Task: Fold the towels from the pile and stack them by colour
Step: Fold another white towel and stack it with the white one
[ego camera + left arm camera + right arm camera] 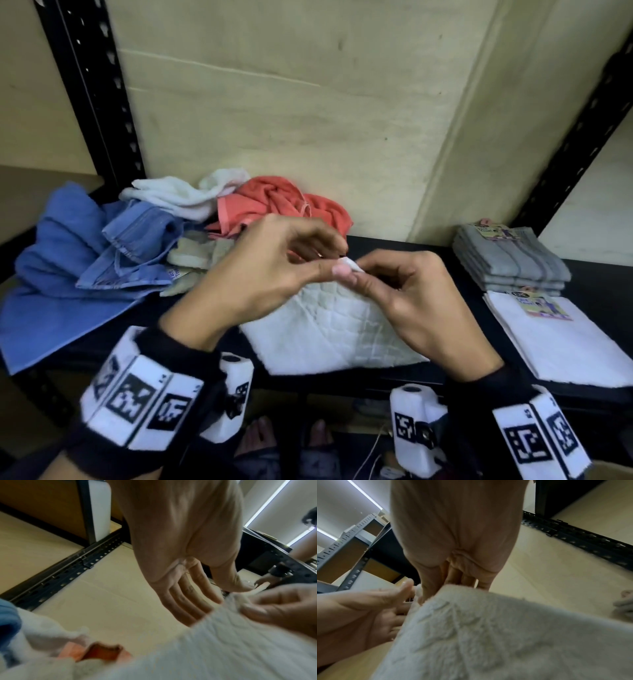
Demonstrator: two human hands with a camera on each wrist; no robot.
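A white quilted towel (325,335) hangs from both hands down onto the black shelf (592,274) in front of me. My left hand (339,260) and right hand (363,274) meet above the shelf's middle, and each pinches the same raised corner of the towel. In the left wrist view the left hand (229,595) has its thumb on that corner of the towel (223,649). In the right wrist view the right hand (443,588) holds the edge of the towel (488,635), fingers behind it. The loose pile (191,219) of blue, white, coral and pale green towels lies at the back left.
A folded grey stack (510,260) stands at the right, with a folded white towel (561,339) just in front of it. Black slotted rack posts (99,102) rise at the left and right. A cardboard back wall (308,102) closes the shelf.
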